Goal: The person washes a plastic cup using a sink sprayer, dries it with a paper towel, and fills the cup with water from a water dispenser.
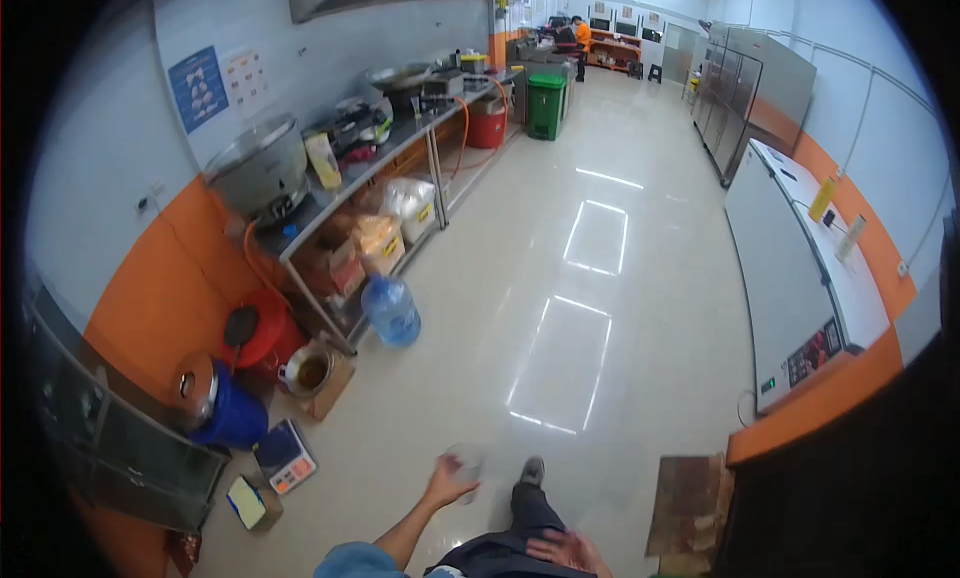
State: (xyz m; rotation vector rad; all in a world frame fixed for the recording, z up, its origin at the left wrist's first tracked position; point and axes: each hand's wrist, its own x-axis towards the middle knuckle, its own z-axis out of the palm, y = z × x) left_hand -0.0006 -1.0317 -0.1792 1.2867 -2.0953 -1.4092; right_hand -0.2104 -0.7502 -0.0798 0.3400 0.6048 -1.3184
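Head view: at the bottom centre, the left hand [445, 486] curls its fingers around a clear cup [472, 467], blurred, above the pale floor [660, 328]. Lower and further right, the right hand [565, 551], blurred too, is beside the dark trousers [532, 508], fingers loosely spread. A water jug [392, 313] stands left of centre, a scale [286, 458] sits lower left, and a green bin [545, 108] is upper centre.

Head camera: on the head, facing forward and down
Floor [560, 298]: below, reaching past green bin [546, 108]
Green bin: well ahead
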